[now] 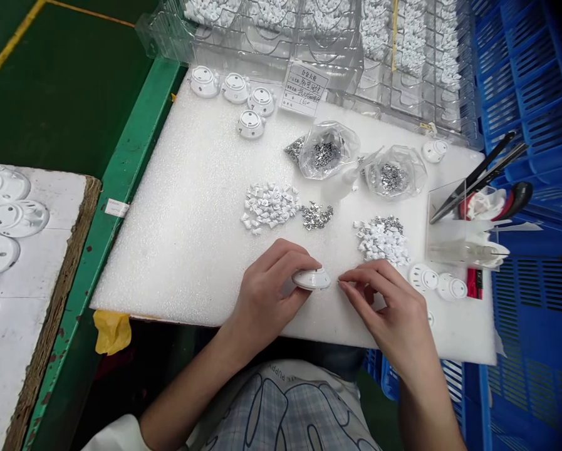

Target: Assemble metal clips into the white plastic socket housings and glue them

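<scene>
Left hand (pixel 266 285), frame centre: grip clamped around a white round cap (pixel 311 279) on the tabletop (pixel 191 219). Right hand (pixel 388 310): fingertips pinched together just beside the cap; anything held is too small to tell.

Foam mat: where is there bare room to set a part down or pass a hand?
Free: the foam mat's left half, bordered by the green table edge, the four white housings and the white clip pile. Crowded: the middle and right, with bags and the clear box; the left hand and right hand fill the near edge.
</scene>
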Action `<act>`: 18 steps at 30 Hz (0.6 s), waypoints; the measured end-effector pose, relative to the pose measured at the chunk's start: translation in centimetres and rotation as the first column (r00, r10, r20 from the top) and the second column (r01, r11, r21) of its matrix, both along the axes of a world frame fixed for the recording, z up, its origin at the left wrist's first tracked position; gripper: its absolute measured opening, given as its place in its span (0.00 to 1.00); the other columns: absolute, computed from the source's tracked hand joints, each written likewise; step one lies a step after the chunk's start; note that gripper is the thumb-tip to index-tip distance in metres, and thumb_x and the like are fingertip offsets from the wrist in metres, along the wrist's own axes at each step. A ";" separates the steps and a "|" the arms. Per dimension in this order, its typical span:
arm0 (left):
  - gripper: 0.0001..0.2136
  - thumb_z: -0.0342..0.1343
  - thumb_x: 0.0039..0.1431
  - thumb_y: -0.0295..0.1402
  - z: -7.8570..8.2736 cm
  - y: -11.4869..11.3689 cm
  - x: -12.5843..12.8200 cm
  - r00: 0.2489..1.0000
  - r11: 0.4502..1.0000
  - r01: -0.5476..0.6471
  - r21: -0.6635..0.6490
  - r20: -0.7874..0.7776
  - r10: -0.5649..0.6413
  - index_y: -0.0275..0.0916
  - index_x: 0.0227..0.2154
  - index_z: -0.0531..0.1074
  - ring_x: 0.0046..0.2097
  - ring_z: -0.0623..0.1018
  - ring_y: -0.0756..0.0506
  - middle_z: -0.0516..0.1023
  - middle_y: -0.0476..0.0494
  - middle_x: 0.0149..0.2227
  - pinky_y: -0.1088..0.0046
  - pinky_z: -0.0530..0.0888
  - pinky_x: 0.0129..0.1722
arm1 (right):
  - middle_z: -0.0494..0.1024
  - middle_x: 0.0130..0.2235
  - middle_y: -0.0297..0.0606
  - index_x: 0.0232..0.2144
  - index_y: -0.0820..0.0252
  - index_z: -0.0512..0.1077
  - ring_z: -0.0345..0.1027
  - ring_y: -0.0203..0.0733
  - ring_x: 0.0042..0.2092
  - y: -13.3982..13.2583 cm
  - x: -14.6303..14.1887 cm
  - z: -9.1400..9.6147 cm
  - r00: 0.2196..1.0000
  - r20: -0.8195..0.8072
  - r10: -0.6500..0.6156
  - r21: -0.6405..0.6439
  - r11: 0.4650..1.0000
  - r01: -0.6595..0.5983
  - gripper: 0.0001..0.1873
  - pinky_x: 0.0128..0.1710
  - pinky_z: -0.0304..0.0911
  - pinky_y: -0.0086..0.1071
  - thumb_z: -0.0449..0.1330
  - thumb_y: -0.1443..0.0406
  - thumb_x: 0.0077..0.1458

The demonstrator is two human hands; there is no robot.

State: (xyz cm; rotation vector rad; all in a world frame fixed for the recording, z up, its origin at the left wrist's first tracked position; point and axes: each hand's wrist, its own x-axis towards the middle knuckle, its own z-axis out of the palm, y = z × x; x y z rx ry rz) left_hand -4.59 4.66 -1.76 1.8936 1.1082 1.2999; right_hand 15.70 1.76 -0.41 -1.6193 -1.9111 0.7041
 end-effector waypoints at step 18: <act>0.09 0.61 0.62 0.18 -0.2 -0.3 0.0 0.994 0.995 0.104 -0.010 -0.012 -0.104 0.38 0.41 0.74 0.41 0.78 0.50 0.78 0.47 0.39 0.77 0.75 0.41 | 0.74 0.38 0.31 0.38 0.49 0.77 0.70 0.33 0.42 0.6 -1.3 0.5 0.888 -0.454 0.070 -0.030 0.995 -0.094 0.06 0.41 0.68 0.26 0.63 0.68 0.63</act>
